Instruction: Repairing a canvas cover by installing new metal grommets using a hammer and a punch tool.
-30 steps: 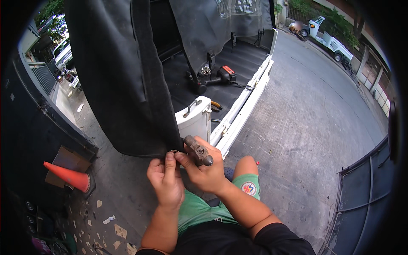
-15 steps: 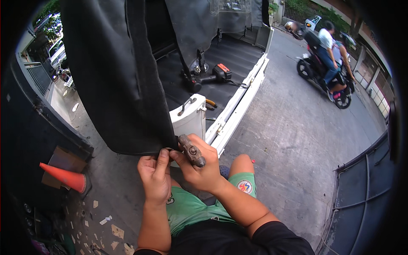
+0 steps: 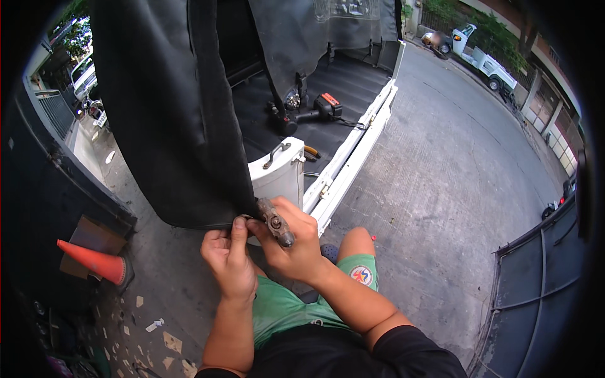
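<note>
A black vinyl-like cover hangs in front of me, its lower corner reaching down to my hands. My left hand pinches the hem at that corner between thumb and fingers. Close against it, my right hand is closed round a ball-peen hammer, whose worn metal head sticks up above the fist. The right thumb and forefinger also meet at the cover's edge; what small thing may lie between the fingertips is hidden. Just behind the hands rises the white corner panel of a vehicle bed, with a handle on top.
On the ribbed dark bed lie a cordless power tool and a yellow-and-black handle. A white side rail runs along it. An orange cone lies at left, a dark metal gate stands at right. A white three-wheeler is parked beyond.
The motorcycle with two riders has passed off to the right, uncovering the white three-wheeler. Both hands and the cover's corner have shifted slightly left in view; their grip looks the same.
</note>
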Demonstrator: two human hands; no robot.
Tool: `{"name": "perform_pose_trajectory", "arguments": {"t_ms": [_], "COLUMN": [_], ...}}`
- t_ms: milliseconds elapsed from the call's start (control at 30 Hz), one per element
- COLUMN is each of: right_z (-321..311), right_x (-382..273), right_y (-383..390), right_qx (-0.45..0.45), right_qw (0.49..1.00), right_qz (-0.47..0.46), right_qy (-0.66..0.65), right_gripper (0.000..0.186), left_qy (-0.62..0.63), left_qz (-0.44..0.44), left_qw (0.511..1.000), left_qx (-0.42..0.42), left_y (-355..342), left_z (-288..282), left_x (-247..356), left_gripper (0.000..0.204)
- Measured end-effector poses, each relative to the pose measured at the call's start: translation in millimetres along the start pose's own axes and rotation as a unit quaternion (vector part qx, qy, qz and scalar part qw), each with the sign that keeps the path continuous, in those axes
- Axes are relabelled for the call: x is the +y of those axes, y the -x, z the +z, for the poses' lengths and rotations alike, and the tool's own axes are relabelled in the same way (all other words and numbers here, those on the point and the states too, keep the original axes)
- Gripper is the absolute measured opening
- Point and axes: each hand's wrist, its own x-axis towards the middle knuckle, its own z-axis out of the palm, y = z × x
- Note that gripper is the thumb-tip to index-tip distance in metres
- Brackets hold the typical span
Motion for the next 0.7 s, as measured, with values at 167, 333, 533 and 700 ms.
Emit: {"name": "perform_pose_trajectory", "arguments": {"t_ms": [167, 333, 533, 700], "right_z": [-6.0, -2.9, -5.7, -29.6], "right_x": [1.3, 1.2, 0.2, 18.8], "right_y": [-1.7, -3.6, -5.0, -8.9], "right_qx": [-0.005, 0.000, 0.017, -0.010], "right_qw": [0.998, 0.999, 0.996, 0.976], "right_qz": [-0.021, -0.007, 0.011, -0.165], "right_qy": [0.052, 0.053, 0.090, 0.138], "right_gripper": [0.013, 0.014, 0.030, 0.045], "left_qy": [0.054, 0.077, 0.103, 0.038], "left_qz": [-0.090, -0.082, -0.066, -0.056], "left_qw": [0.994, 0.992, 0.992, 0.998], "left_qx": [-0.042, -0.050, -0.024, 0.008], "left_y": [-6.2, -7.1, -8.6, -10.7], "left_z": [4.4, 1.3, 5.0, 10.9], "left_x": [4.1, -0.3, -6.5, -1.5], "left_gripper": [0.012, 0.011, 0.014, 0.012]}}
